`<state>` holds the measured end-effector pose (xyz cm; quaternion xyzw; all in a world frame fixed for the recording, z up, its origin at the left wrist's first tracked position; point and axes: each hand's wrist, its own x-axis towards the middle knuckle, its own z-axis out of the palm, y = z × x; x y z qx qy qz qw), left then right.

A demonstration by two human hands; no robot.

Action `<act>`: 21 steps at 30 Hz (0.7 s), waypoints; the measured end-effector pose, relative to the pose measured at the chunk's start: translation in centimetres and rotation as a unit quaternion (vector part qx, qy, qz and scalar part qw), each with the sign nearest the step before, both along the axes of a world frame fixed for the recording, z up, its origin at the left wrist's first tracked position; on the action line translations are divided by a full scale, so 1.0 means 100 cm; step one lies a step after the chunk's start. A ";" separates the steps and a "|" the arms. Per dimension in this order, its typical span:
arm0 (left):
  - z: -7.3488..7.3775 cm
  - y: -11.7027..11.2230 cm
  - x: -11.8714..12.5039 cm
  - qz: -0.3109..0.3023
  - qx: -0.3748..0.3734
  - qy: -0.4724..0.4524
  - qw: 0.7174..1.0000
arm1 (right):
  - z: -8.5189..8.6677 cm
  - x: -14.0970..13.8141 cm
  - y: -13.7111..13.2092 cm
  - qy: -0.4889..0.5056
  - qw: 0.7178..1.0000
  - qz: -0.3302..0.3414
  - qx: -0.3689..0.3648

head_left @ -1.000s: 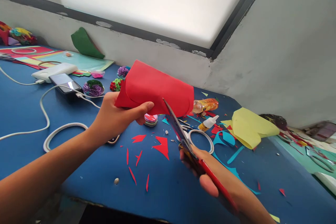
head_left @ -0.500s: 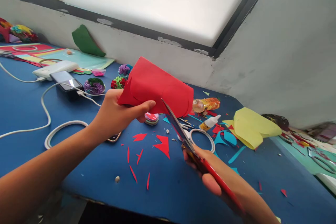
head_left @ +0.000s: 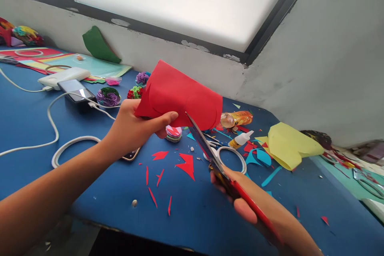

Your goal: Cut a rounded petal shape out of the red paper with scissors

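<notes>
My left hand is closed on a folded sheet of red paper, held up above the blue table. My right hand grips red-handled scissors, whose blades point up into the paper's lower edge. Red paper scraps lie on the table beneath.
A phone, a white power bank and white cables lie at the left. Paper flowers, a glue bottle, a white ring, yellow paper and blue scraps sit around. A grey wall rises behind.
The red paper has lifted slightly and tilted. The scissors have stayed at its lower edge, with my right hand shifted a little right.
</notes>
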<state>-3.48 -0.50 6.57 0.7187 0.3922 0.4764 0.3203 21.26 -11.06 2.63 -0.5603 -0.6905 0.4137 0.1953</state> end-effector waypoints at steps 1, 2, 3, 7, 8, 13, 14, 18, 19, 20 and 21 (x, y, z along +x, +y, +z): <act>0.000 0.000 0.000 -0.008 -0.006 0.002 1.000 | -0.001 0.001 0.001 0.004 1.000 0.001 0.000; 0.000 0.000 0.001 -0.015 -0.013 0.006 1.000 | -0.002 0.002 0.001 0.006 1.000 0.003 -0.001; 0.000 0.000 0.001 -0.022 -0.021 0.010 1.000 | -0.003 0.002 0.001 0.007 1.000 0.004 -0.001; 0.000 0.000 0.002 -0.028 -0.033 0.021 0.999 | -0.003 0.002 0.000 0.007 1.000 0.003 -0.005; 0.001 0.000 0.002 -0.027 -0.031 0.021 0.999 | -0.002 0.002 0.000 0.005 1.000 0.004 -0.005; 0.001 0.000 0.001 -0.034 -0.033 0.012 0.999 | 0.000 -0.002 -0.002 0.006 1.000 0.006 -0.004; 0.001 0.000 0.000 -0.036 -0.036 0.009 0.999 | -0.001 -0.002 -0.003 0.007 1.000 -0.003 0.000; 0.001 0.000 0.001 -0.051 -0.049 -0.007 0.997 | -0.003 -0.002 -0.003 0.005 1.000 0.000 -0.002; 0.000 0.000 0.001 -0.054 -0.053 -0.009 0.997 | -0.003 -0.001 -0.003 0.002 1.000 0.011 -0.009; 0.000 0.000 0.001 -0.056 -0.056 -0.011 0.997 | -0.003 0.000 -0.002 -0.001 1.000 0.018 -0.013; 0.000 0.000 0.001 -0.056 -0.058 -0.011 0.997 | -0.003 0.001 -0.001 -0.002 1.000 0.019 -0.013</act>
